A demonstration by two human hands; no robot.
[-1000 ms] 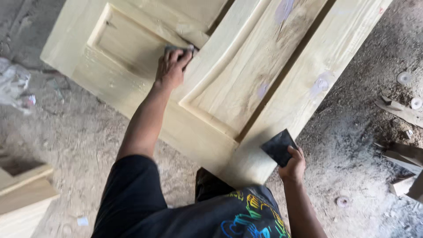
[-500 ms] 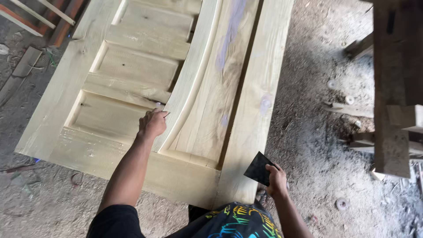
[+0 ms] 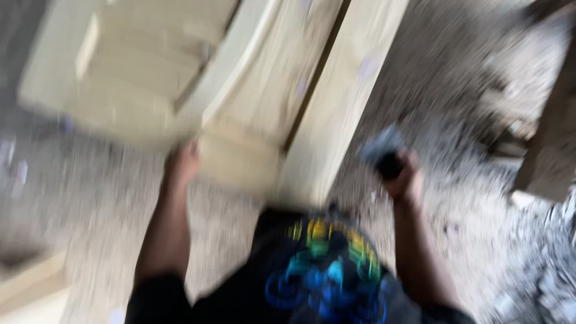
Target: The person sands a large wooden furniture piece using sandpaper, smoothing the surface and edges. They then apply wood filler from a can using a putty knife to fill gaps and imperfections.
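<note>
The picture is heavily blurred by motion. A pale, unfinished wooden panelled door [image 3: 240, 90] lies flat in front of me. My left hand [image 3: 182, 163] grips the door's near bottom edge. My right hand [image 3: 403, 174] hangs off the door's right side, above the dirt floor, and holds a dark sheet of sandpaper [image 3: 380, 149]. My black shirt with a coloured print [image 3: 324, 264] fills the bottom of the view.
Dusty ground with wood shavings [image 3: 480, 180] surrounds the door. A wooden post or plank [image 3: 555, 144] stands at the right edge. Pale boards [image 3: 30, 288] lie at the lower left.
My left hand has slid from the door's middle panel down to its near bottom edge. My right hand, still with the sandpaper, has moved away from the door's right side. The camera has swung.
</note>
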